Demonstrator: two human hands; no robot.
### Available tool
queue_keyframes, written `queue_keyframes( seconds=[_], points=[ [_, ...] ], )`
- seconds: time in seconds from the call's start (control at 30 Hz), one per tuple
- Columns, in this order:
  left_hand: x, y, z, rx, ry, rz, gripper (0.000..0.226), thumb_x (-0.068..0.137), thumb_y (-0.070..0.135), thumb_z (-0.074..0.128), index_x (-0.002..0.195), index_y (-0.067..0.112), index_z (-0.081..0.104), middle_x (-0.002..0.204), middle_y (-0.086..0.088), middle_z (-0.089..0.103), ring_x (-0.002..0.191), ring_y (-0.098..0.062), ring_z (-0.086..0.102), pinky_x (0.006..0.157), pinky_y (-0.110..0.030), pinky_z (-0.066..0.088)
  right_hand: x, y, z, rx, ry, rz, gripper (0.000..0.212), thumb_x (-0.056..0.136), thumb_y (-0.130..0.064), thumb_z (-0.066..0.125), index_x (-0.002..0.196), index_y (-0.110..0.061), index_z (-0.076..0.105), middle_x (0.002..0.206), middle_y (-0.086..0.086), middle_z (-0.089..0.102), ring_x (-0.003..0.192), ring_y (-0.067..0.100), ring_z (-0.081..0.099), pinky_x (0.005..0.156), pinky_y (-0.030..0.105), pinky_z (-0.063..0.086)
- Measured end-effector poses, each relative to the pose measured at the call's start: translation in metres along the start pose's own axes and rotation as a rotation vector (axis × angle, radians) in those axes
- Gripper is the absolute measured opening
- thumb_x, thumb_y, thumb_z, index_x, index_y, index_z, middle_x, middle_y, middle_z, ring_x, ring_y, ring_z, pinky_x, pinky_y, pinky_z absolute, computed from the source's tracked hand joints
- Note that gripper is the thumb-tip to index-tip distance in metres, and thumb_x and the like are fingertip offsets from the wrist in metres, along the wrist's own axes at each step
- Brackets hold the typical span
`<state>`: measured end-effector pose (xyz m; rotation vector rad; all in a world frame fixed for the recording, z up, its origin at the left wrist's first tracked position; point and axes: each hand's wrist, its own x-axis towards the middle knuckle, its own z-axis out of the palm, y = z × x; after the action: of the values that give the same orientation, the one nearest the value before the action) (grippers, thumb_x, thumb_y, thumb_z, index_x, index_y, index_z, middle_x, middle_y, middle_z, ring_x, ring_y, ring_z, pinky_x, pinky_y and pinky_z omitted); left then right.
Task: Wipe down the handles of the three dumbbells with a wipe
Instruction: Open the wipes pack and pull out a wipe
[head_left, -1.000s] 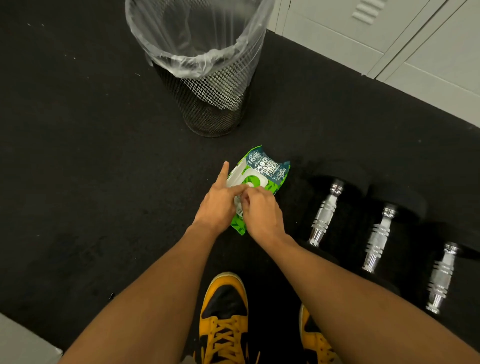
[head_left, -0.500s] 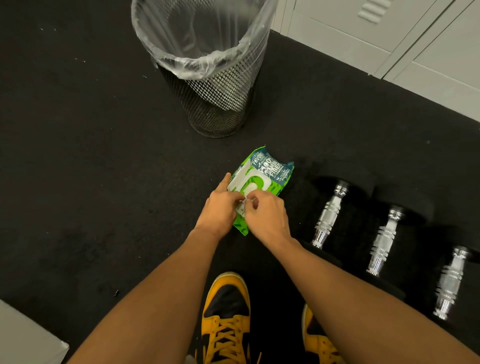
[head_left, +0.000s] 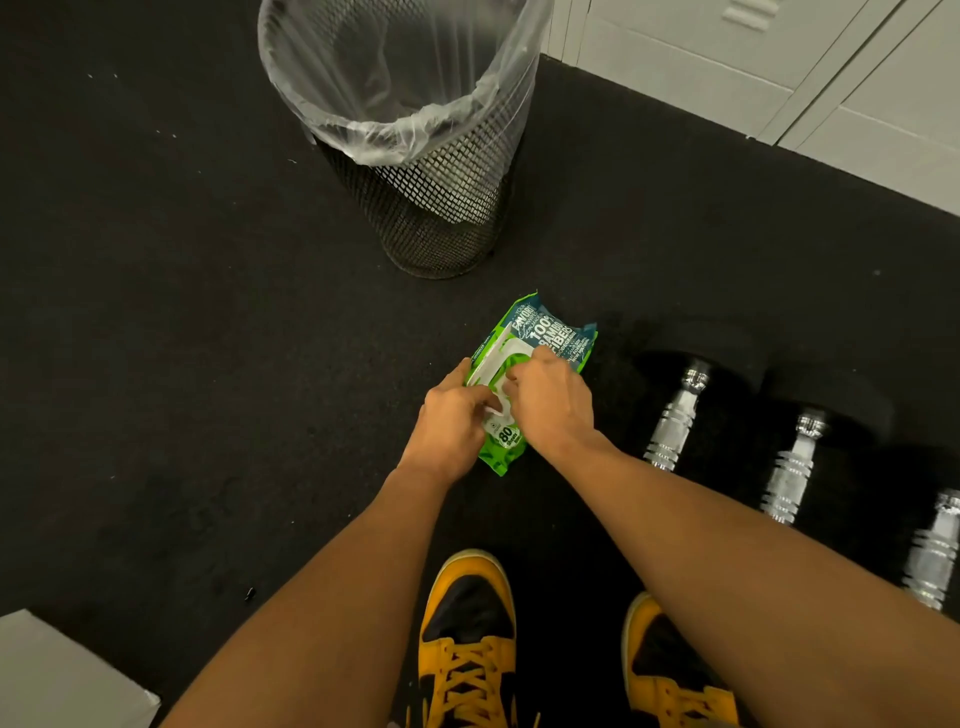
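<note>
Fingers (head_left: 488, 400) of both hands pinch wipes pack (head_left: 540, 332) flap; label "100% BAMBOO FIBERS", "80".

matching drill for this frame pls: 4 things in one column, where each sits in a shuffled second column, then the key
Things
1. wipes pack
2. waste bin
3. dumbbells
4. yellow shoes

Places
A. bottom edge of the view, between the forearms
B. in a row on the floor, right of the pack
C. on the floor under the left hand and right hand
D. upright at the top, lined with a clear bag

Pairs: 1-C, 2-D, 3-B, 4-A
</note>
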<state>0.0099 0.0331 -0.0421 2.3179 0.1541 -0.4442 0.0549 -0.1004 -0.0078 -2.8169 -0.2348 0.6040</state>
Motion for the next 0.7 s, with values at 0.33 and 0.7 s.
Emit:
queue_keyframes(
  seconds=[0.33, 0.7],
  points=[
    [-0.001, -0.002, 0.005, 0.061, 0.001, 0.021, 0.035, 0.079, -0.005, 0.062, 0.092, 0.027, 0.073, 0.152, -0.011, 0.038, 0.132, -0.034, 0.046, 0.097, -0.045, 0.051, 0.006, -0.009, 0.004, -0.196, 0.011, -0.059, 0.020, 0.092, -0.026, 0.064, 0.106, -0.012, 0.068, 0.109, 0.007, 0.059, 0.102, 0.027, 0.059, 0.086, 0.042, 0.047],
    [-0.006, 0.010, -0.002, 0.198, -0.035, 0.035, 0.026, 0.090, 0.010, 0.060, 0.110, 0.023, 0.070, 0.157, -0.011, 0.028, 0.144, -0.033, 0.026, 0.109, -0.052, 0.039, 0.009, -0.002, 0.008, -0.360, -0.028, -0.275, 0.032, 0.096, -0.030, 0.056, 0.122, -0.011, 0.059, 0.124, 0.009, 0.055, 0.118, 0.027, 0.051, 0.098, 0.044, 0.039]
  ],
)
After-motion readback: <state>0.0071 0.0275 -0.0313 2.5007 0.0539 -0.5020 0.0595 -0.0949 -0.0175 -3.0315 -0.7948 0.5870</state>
